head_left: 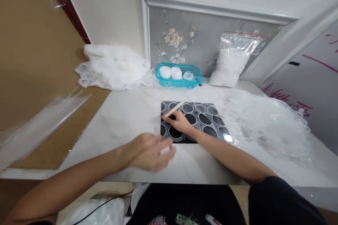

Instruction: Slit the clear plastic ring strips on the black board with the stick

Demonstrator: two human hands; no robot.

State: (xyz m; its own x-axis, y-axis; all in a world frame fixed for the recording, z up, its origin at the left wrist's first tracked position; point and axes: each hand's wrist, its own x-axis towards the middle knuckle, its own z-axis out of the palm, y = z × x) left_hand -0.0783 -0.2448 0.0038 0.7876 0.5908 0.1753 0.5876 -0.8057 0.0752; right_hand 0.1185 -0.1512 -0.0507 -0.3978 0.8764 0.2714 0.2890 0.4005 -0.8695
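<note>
My right hand [181, 122] is closed around a slim, pale stick-like tool [175, 109], which slants up to the right. Its exact kind cannot be made out. The hand rests over the left part of a black sheet [210, 131] bearing several ring-shaped outlines with clear plastic-like shine. Closer to me, my left hand [153, 152] hovers over the white tabletop at the sheet's lower left corner. Its fingers are loosely bent and apart, slightly blurred, with nothing visible in them.
Behind the sheet stands a blue tray [179, 83] with white rolls of rings. A filled zip bag [232, 65] leans on the wall panel. White ring pieces are heaped at left [113, 68] and spread at right [266, 123]. Brown board [52, 137] with plastic film lies left.
</note>
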